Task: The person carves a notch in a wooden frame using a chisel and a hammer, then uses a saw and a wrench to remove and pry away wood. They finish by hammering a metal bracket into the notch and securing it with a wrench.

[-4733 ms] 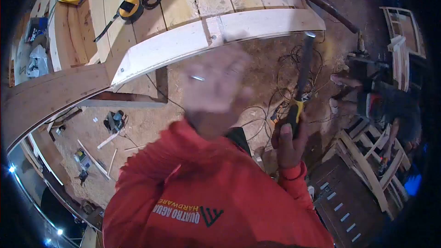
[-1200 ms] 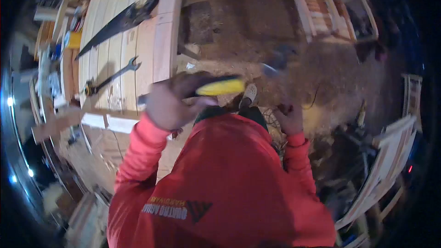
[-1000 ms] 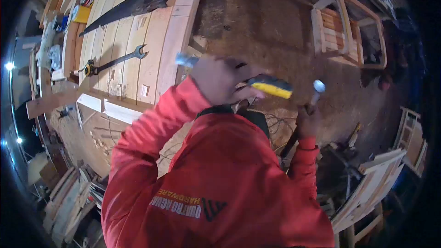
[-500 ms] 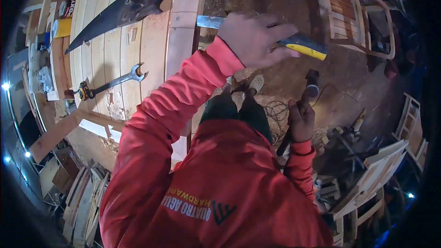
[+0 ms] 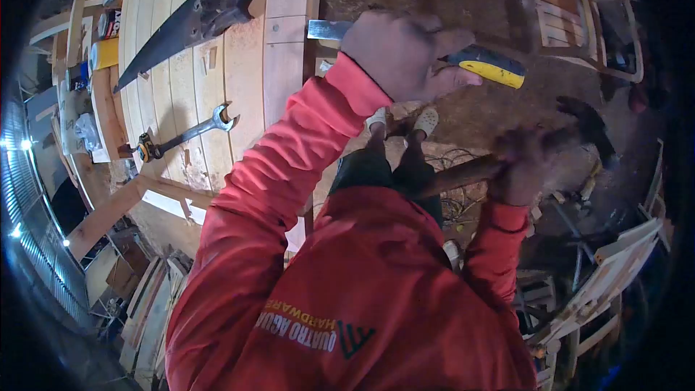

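My left hand is closed around a chisel with a yellow and black handle. The chisel's flat metal blade points left, its end at the side of the wooden beam along the workbench. My right hand, smeared by motion, grips the wooden handle of a hammer. The dark hammer head is out to the right, apart from the chisel. A handsaw and an open-end wrench lie on the bench planks left of my left arm.
A tape measure sits by the wrench. Wooden frames stand at the upper right. Cut boards are stacked at lower left, and more timber leans at lower right. A cable lies on the floor near my feet.
My right hand has swung the hammer outward to the right, and its head has turned away from the chisel. My left hand stays on the chisel by the beam. The view has shifted slightly.
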The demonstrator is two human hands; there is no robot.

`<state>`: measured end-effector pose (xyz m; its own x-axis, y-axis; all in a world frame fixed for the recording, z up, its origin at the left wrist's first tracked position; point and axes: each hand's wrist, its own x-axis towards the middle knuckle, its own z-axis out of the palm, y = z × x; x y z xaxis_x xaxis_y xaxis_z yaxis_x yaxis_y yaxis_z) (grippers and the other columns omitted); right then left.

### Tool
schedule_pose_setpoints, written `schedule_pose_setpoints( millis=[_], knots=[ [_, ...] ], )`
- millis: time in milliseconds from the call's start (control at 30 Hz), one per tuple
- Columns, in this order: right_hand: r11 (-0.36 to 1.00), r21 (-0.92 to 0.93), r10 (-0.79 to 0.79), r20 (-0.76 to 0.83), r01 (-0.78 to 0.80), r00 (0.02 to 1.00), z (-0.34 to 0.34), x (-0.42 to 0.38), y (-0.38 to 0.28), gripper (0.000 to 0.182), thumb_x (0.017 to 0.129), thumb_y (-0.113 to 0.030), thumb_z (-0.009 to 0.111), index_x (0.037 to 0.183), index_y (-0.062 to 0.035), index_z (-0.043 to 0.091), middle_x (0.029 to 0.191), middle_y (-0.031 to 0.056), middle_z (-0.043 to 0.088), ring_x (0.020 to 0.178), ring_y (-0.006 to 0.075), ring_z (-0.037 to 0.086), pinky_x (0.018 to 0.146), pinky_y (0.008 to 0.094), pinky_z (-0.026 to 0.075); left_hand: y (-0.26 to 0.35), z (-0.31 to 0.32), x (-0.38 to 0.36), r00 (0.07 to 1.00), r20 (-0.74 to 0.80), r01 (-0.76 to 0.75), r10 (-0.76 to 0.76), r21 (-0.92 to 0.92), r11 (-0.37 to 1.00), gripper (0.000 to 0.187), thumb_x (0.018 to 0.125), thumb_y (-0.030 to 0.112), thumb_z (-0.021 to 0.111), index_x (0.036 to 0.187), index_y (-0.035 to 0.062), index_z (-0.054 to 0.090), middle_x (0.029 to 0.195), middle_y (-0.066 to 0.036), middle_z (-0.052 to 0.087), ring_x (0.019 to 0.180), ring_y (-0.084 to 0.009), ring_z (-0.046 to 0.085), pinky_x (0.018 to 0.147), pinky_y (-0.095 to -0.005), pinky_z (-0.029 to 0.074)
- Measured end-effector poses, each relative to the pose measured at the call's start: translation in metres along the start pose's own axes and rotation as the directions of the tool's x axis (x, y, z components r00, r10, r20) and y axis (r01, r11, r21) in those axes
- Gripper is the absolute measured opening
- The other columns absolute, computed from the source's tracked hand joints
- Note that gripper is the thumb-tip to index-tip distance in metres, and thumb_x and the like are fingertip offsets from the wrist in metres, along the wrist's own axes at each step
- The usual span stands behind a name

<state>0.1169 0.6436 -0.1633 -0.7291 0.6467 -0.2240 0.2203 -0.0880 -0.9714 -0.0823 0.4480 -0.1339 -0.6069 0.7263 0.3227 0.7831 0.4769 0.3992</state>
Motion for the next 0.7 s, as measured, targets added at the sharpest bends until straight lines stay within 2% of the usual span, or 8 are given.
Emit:
schedule_pose_setpoints(
  millis=[133, 233, 300, 367, 467, 533, 600, 700],
  knots=[
    [0.973, -0.203, 0.14, 0.157, -0.106, 0.978, 0.024, -0.014, -0.006, 0.006, 0.094, -0.008, 0.061, 0.098, -0.0072, 0.056, 0.073, 0.0026, 0.056, 0.06, 0.0161, 0.054, 0.057, 0.0312, 0.047, -0.001, 0.002, 0.001, 1.0, -0.015, -0.008, 0.008, -0.009, 1.0, 0.052, 0.081, 0.065, 0.074, 0.109, 0.022, 0.076, 0.073, -0.002, 0.068, 0.06, -0.0263, 0.068, 0.053, -0.0387, 0.055],
    [0.25, -0.84, -0.372, 0.376, 0.482, 0.849, -0.018, 0.01, -0.004, 0.006, 0.095, -0.009, 0.059, 0.099, -0.0047, 0.057, 0.075, 0.0027, 0.057, 0.065, 0.0148, 0.056, 0.059, 0.0311, 0.046, -0.002, 0.004, 0.0, 0.998, -0.068, -0.007, 0.005, -0.029, 1.0, 0.051, 0.081, 0.064, 0.076, 0.108, 0.0208, 0.076, 0.07, -0.002, 0.067, 0.06, -0.0259, 0.068, 0.052, -0.0383, 0.054],
    [0.902, -0.412, -0.123, 0.035, 0.127, 0.992, -0.054, 0.036, 0.0, 0.008, 0.094, -0.009, 0.057, 0.099, -0.0034, 0.059, 0.077, 0.0039, 0.058, 0.066, 0.0171, 0.058, 0.059, 0.0324, 0.046, -0.003, 0.003, 0.002, 0.997, -0.08, -0.007, 0.004, -0.033, 0.999, 0.051, 0.08, 0.063, 0.077, 0.108, 0.0203, 0.076, 0.07, -0.002, 0.068, 0.06, -0.0257, 0.069, 0.053, -0.038, 0.054],
    [0.966, -0.254, -0.051, 0.029, 0.057, 0.998, -0.053, 0.036, 0.006, 0.007, 0.096, -0.012, 0.058, 0.098, -0.0052, 0.06, 0.076, 0.0036, 0.058, 0.065, 0.0163, 0.057, 0.058, 0.0325, 0.046, -0.002, 0.001, 0.002, 0.999, -0.05, 0.009, -0.011, -0.036, 0.999, 0.051, 0.081, 0.063, 0.077, 0.109, 0.02, 0.076, 0.072, -0.003, 0.069, 0.061, -0.0256, 0.07, 0.053, -0.0375, 0.055],
    [0.84, -0.476, -0.143, 0.27, 0.261, 0.952, 0.005, 0.01, 0.01, 0.011, 0.102, -0.019, 0.06, 0.095, -0.01, 0.061, 0.075, 0.001, 0.057, 0.062, 0.0117, 0.053, 0.055, 0.0305, 0.044, 0.003, -0.005, 0.004, 0.999, -0.032, 0.016, -0.016, 0.021, 1.0, 0.05, 0.081, 0.061, 0.078, 0.108, 0.0191, 0.077, 0.071, -0.003, 0.069, 0.062, -0.0256, 0.07, 0.054, -0.0367, 0.055],
    [0.965, -0.26, 0.136, 0.345, -0.045, 0.929, 0.036, -0.006, -0.01, 0.017, 0.105, -0.024, 0.056, 0.097, -0.0097, 0.061, 0.076, -0.0001, 0.057, 0.062, 0.0104, 0.053, 0.055, 0.0286, 0.045, -0.016, -0.002, -0.003, 0.991, -0.13, 0.008, -0.014, -0.046, 0.999, 0.05, 0.081, 0.061, 0.078, 0.106, 0.019, 0.077, 0.072, -0.003, 0.069, 0.06, -0.0261, 0.069, 0.054, -0.0364, 0.055],
    [0.805, -0.548, -0.085, 0.274, 0.228, 0.958, 0.012, 0.007, 0.0, 0.012, 0.098, -0.015, 0.056, 0.092, -0.0062, 0.062, 0.075, 0.0035, 0.058, 0.067, 0.0166, 0.058, 0.06, 0.0328, 0.048, -0.021, -0.004, -0.003, 0.977, -0.209, 0.024, -0.041, -0.086, 0.996, 0.051, 0.078, 0.061, 0.081, 0.104, 0.0174, 0.078, 0.073, -0.004, 0.07, 0.058, -0.026, 0.068, 0.053, -0.0363, 0.055],
    [0.809, -0.561, -0.107, 0.151, 0.174, 0.983, -0.047, 0.024, 0.01, 0.006, 0.094, -0.009, 0.059, 0.095, -0.004, 0.061, 0.074, 0.0034, 0.057, 0.065, 0.0165, 0.059, 0.057, 0.032, 0.047, 0.008, -0.019, 0.003, 0.997, -0.066, -0.055, 0.05, -0.078, 0.995, 0.052, 0.076, 0.06, 0.083, 0.104, 0.016, 0.078, 0.074, -0.004, 0.071, 0.059, -0.0254, 0.069, 0.055, -0.0358, 0.056]
  ],
)
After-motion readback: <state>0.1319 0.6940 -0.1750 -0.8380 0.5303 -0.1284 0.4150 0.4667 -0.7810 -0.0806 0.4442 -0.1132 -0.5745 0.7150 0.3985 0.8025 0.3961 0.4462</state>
